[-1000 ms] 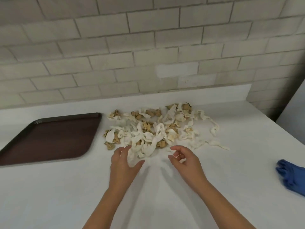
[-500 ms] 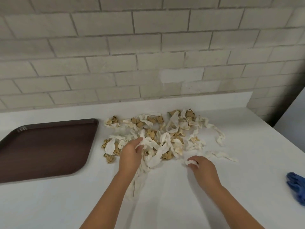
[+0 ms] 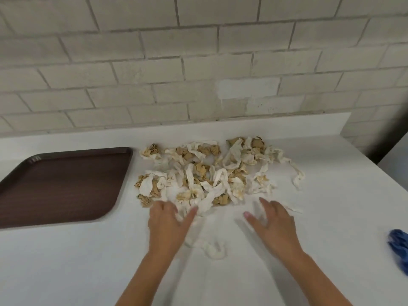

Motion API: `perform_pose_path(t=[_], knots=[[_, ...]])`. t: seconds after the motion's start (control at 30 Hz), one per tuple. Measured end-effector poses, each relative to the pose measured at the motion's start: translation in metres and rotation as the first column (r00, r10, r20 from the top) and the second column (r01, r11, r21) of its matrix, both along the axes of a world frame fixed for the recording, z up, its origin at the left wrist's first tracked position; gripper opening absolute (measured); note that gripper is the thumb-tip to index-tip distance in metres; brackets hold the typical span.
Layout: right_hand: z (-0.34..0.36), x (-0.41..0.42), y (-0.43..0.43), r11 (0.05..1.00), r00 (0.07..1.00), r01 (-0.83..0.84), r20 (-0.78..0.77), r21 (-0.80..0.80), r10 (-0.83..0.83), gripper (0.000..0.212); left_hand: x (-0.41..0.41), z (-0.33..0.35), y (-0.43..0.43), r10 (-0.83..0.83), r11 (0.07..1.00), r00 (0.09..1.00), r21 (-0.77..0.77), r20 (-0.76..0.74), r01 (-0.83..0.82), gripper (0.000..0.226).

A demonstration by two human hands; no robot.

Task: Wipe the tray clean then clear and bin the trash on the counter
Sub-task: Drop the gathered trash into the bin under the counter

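1. The trash (image 3: 198, 173) is a loose heap of twisted white paper strips and crumpled brown wads. It lies on the white table (image 3: 66, 272) toward the far side, just right of the tray. Its spread suggests it will need gathering before it can be lifted in one load.
2. One white strip (image 3: 215, 250) trails out of the heap toward the near side and ends in a loop between the two forearms, apart from the main pile.
3. The left hand (image 3: 167, 226) lies at the heap's near-left edge, fingers forward and thumb splayed toward the paper. Its grip looks released, with nothing seen clenched. The placement reads as a rake meant to draw the scraps together.
4. The right hand (image 3: 273, 224) is at the near-right edge with its fingers fanned wide, its grip likewise released and holding nothing. With one hand on each side, the pair seem set to close the heap inward.
5. The brown tray (image 3: 61, 184) sits left of the heap with nothing on it. It appears to have been set aside, so the wiping looks done and the clearing looks to be the step in hand.
6. Motion blur smears both hands, so it cannot be told whether the left fingertips hook any paper or whether the trailing strip runs under that palm.
7. The tray's left end is cut off by the frame. A blue object (image 3: 399, 246) at the right edge is only partly in view and could be a cloth or a glove. No bin is in view.
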State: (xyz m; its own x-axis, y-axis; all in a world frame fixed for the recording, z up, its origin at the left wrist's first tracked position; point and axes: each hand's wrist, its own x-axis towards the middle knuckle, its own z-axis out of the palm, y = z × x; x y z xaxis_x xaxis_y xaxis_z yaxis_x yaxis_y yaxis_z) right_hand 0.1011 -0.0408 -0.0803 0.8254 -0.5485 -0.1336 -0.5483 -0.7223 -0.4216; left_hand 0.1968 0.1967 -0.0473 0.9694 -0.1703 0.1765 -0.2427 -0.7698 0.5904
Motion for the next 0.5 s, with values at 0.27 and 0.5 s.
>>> perform_pose_path(t=[0.27,0.5], knots=[[-0.028,-0.019,0.022,0.966,0.88,-0.245,0.4,-0.082,0.257,0.023,-0.026,-0.051,0.014,-0.134,0.98,0.991,-0.148,0.017,0.135,0.045],[0.045,0.048,0.036,0.924,0.833,-0.353,0.401,-0.147,0.382,0.049,-0.025,0.003,0.006,0.141,0.788,0.989,-0.6,-0.042,-0.138,0.032]])
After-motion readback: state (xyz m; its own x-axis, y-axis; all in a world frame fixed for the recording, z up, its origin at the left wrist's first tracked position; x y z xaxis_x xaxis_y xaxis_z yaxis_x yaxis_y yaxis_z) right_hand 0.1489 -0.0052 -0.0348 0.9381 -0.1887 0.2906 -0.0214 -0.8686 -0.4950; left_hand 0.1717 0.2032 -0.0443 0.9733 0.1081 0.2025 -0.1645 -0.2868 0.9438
